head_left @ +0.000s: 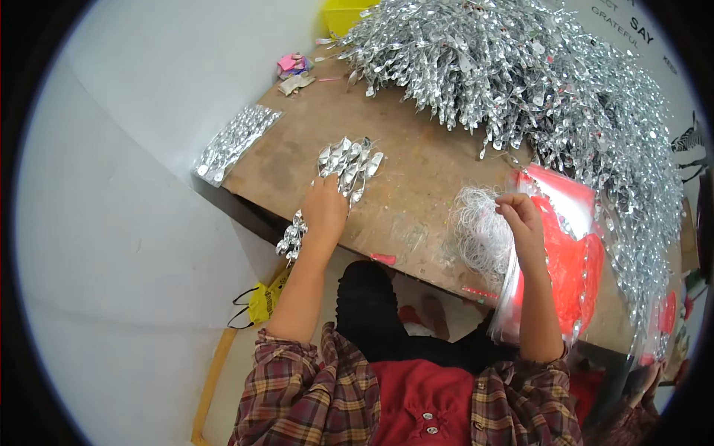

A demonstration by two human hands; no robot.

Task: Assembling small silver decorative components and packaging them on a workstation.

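Note:
My left hand (325, 207) is closed around a bunch of silver foil teardrop strands (349, 162) over the left part of the table. Some shiny teardrops fan out beyond the fingers, while others dangle past the near edge below the wrist. My right hand (523, 223) is raised at the right, thumb and forefinger brought together. Its fingertips are at the edge of a tangled heap of thin whitish thread (480, 230); whatever they pinch is too fine to make out. Beside and below that hand lie clear plastic bags (508, 305) and red plastic packaging (587, 264).
A huge mound of silver strands (476, 59) covers the table's far side and spills down the right. Silver strands in a flat stack (238, 141) lie by the left wall. Farther back are a pink bundle (291, 65) and a yellow container (346, 15). The brown tabletop (405, 201) ends before my lap.

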